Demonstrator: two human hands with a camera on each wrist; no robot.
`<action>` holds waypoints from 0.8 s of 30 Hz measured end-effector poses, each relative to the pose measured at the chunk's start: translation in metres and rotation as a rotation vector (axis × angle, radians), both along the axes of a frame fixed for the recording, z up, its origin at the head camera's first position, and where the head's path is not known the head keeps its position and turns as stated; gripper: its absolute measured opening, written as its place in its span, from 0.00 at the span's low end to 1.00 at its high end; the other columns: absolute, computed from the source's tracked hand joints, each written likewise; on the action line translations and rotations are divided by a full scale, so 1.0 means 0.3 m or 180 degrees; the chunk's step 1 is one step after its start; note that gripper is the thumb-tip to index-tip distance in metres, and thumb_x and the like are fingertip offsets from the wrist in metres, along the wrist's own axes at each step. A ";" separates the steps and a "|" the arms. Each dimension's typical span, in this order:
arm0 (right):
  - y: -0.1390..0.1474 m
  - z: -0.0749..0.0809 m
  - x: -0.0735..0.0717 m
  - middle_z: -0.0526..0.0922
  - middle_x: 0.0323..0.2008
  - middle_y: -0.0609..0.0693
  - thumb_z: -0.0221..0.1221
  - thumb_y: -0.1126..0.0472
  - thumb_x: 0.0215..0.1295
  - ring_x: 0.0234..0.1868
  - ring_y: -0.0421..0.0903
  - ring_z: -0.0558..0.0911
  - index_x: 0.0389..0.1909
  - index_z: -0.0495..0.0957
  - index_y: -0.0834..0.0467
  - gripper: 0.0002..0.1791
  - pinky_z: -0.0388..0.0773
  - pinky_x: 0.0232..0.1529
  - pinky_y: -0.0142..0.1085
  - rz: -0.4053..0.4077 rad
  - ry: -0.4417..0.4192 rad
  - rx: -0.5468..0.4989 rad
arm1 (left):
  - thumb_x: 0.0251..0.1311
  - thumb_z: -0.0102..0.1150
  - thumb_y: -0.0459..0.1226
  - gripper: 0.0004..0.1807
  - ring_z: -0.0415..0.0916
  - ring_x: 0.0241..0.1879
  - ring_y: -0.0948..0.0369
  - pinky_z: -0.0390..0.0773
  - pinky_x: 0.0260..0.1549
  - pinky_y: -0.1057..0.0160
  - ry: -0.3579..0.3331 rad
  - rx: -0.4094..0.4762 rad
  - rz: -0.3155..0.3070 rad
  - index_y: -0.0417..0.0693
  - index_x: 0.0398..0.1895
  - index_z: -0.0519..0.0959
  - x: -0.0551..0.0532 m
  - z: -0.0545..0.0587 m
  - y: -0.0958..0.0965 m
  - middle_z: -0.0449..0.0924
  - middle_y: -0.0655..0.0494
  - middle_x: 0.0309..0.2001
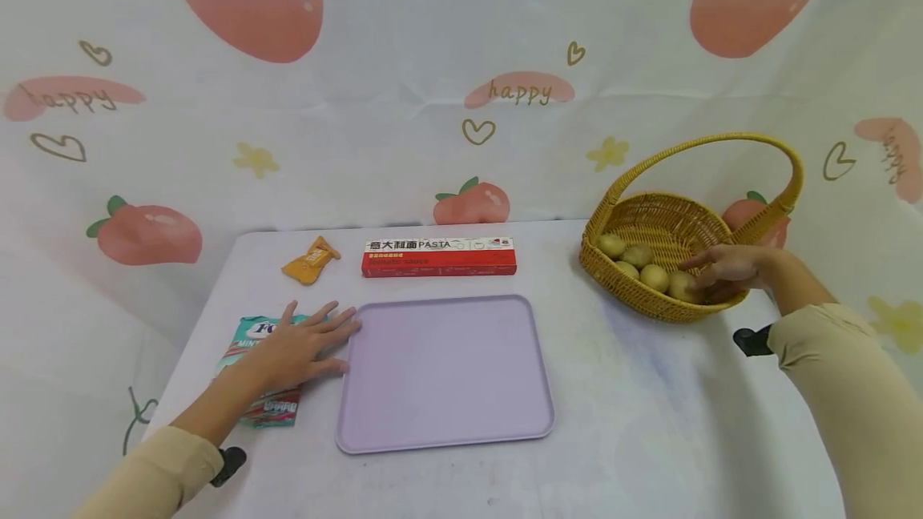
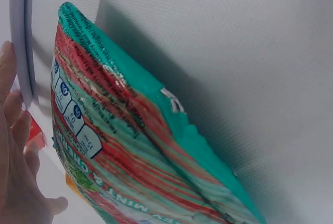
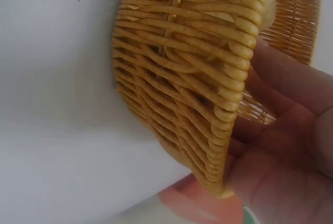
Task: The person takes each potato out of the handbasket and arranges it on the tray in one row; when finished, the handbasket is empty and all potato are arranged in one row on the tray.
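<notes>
In the head view my left hand lies with fingers spread over a green and red bag of mints, its fingertips at the left rim of a lilac tray. The left wrist view shows the bag close up, with the hand at its side. On the right, my right hand reaches over the rim into a yellow wicker basket. Its fingers are beside a round potato, among several others. In the right wrist view the basket wall partly hides those fingers.
A red and white pasta box lies behind the tray. To its left sits a small orange packet. The basket's tall handle arches above its opening. A printed cloth hangs behind the white table.
</notes>
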State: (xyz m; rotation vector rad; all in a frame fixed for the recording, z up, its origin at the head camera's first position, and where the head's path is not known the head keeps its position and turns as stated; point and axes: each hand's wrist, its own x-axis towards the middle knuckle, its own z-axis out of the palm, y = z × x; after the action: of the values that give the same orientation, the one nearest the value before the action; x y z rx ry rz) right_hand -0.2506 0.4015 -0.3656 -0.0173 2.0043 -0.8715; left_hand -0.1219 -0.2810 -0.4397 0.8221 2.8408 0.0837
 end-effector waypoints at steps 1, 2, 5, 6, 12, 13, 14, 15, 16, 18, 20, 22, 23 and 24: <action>0.000 -0.001 0.000 0.72 0.58 0.59 0.55 0.62 0.73 0.51 0.47 0.80 0.74 0.40 0.75 0.42 0.80 0.55 0.42 -0.0011 -0.0001 0.0010 | 0.64 0.54 0.62 0.39 0.52 0.75 0.44 0.42 0.63 0.23 -0.0015 0.0013 0.0009 0.56 0.75 0.65 0.000 0.001 0.002 0.61 0.52 0.75; -0.001 -0.001 0.001 0.72 0.58 0.59 0.55 0.62 0.73 0.50 0.47 0.80 0.75 0.40 0.74 0.42 0.80 0.55 0.42 -0.0019 0.0004 0.0015 | 0.64 0.54 0.62 0.39 0.52 0.75 0.43 0.42 0.63 0.22 -0.0025 0.0018 0.0016 0.56 0.75 0.65 0.000 0.002 0.003 0.61 0.52 0.75; 0.000 -0.003 0.003 0.71 0.57 0.59 0.55 0.63 0.73 0.49 0.48 0.80 0.75 0.41 0.72 0.42 0.81 0.54 0.43 -0.0056 0.0022 0.0004 | 0.64 0.55 0.62 0.39 0.52 0.75 0.43 0.42 0.63 0.22 -0.0031 0.0021 0.0022 0.56 0.74 0.65 0.002 0.005 0.006 0.61 0.52 0.75; 0.001 -0.003 0.004 0.71 0.57 0.59 0.55 0.63 0.73 0.49 0.47 0.80 0.75 0.41 0.71 0.41 0.81 0.54 0.43 -0.0058 0.0033 0.0008 | 0.64 0.55 0.62 0.40 0.52 0.75 0.43 0.42 0.63 0.22 -0.0030 0.0019 0.0021 0.55 0.74 0.65 0.003 0.005 0.006 0.61 0.52 0.75; -0.002 -0.006 0.003 0.65 0.59 0.64 0.54 0.65 0.73 0.47 0.46 0.78 0.76 0.43 0.70 0.39 0.81 0.51 0.39 -0.0022 0.0109 0.0065 | 0.64 0.55 0.62 0.40 0.52 0.75 0.43 0.43 0.63 0.22 -0.0004 0.0016 0.0010 0.55 0.74 0.65 0.004 0.006 0.006 0.61 0.51 0.75; -0.004 -0.006 0.002 0.65 0.59 0.64 0.54 0.65 0.73 0.46 0.46 0.78 0.75 0.43 0.71 0.39 0.80 0.50 0.39 0.0024 0.0146 0.0091 | 0.64 0.55 0.62 0.39 0.52 0.75 0.43 0.43 0.63 0.23 0.0001 0.0016 0.0011 0.55 0.74 0.65 0.005 0.006 0.005 0.61 0.51 0.75; -0.005 -0.006 0.001 0.65 0.58 0.65 0.55 0.65 0.73 0.45 0.46 0.78 0.75 0.44 0.71 0.39 0.80 0.49 0.39 0.0066 0.0185 0.0120 | 0.64 0.55 0.62 0.39 0.52 0.75 0.43 0.43 0.63 0.23 0.0002 0.0019 0.0015 0.55 0.74 0.66 0.005 0.006 0.005 0.61 0.51 0.75; -0.007 -0.006 0.001 0.64 0.58 0.66 0.55 0.65 0.72 0.45 0.47 0.78 0.75 0.45 0.72 0.39 0.80 0.48 0.38 0.0106 0.0223 0.0157 | 0.63 0.56 0.61 0.39 0.51 0.75 0.43 0.42 0.64 0.23 0.0004 0.0023 0.0018 0.55 0.74 0.66 0.006 0.006 0.004 0.61 0.52 0.75; -0.007 -0.007 0.000 0.63 0.58 0.67 0.56 0.65 0.72 0.45 0.47 0.77 0.74 0.46 0.72 0.39 0.80 0.47 0.38 0.0151 0.0261 0.0189 | 0.63 0.56 0.61 0.39 0.51 0.75 0.43 0.42 0.64 0.23 0.0007 0.0025 0.0018 0.55 0.74 0.66 0.006 0.006 0.003 0.61 0.52 0.75; -0.008 -0.008 0.001 0.62 0.58 0.69 0.57 0.65 0.71 0.45 0.47 0.76 0.73 0.47 0.74 0.39 0.79 0.47 0.37 0.0207 0.0331 0.0233 | 0.63 0.56 0.61 0.39 0.51 0.75 0.43 0.42 0.64 0.23 0.0006 0.0031 0.0013 0.55 0.74 0.66 0.007 0.005 0.002 0.61 0.52 0.75; -0.007 -0.010 0.004 0.62 0.57 0.68 0.59 0.64 0.70 0.44 0.46 0.76 0.73 0.49 0.74 0.40 0.79 0.45 0.36 0.0233 0.0390 0.0263 | 0.64 0.56 0.61 0.39 0.52 0.75 0.44 0.43 0.64 0.23 0.0017 0.0040 -0.0002 0.55 0.74 0.66 0.007 0.004 0.002 0.61 0.52 0.75; -0.005 -0.013 0.009 0.67 0.54 0.66 0.60 0.64 0.69 0.42 0.46 0.77 0.73 0.49 0.74 0.40 0.79 0.43 0.35 0.0202 0.0411 0.0252 | 0.64 0.55 0.61 0.39 0.52 0.75 0.44 0.43 0.63 0.23 0.0026 0.0051 -0.0017 0.55 0.74 0.66 0.005 0.004 0.003 0.61 0.52 0.75; -0.005 -0.014 0.011 0.69 0.50 0.64 0.60 0.64 0.69 0.40 0.46 0.77 0.73 0.50 0.74 0.40 0.79 0.42 0.35 0.0191 0.0423 0.0235 | 0.64 0.55 0.61 0.39 0.52 0.75 0.44 0.44 0.63 0.23 0.0028 0.0051 -0.0018 0.55 0.74 0.66 0.005 0.003 0.003 0.61 0.52 0.75; -0.003 -0.015 0.013 0.69 0.51 0.65 0.60 0.64 0.69 0.42 0.46 0.77 0.72 0.50 0.74 0.40 0.79 0.42 0.34 0.0245 0.0499 0.0238 | 0.64 0.55 0.61 0.39 0.52 0.75 0.44 0.44 0.63 0.23 0.0032 0.0045 -0.0019 0.55 0.74 0.66 0.005 0.003 0.003 0.61 0.52 0.75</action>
State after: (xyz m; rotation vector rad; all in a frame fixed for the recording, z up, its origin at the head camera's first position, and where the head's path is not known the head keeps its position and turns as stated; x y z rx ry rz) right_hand -0.2468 0.4006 -0.3703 -0.1230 2.1662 -0.7659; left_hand -0.1203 -0.2801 -0.4389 0.8361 2.8502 0.0993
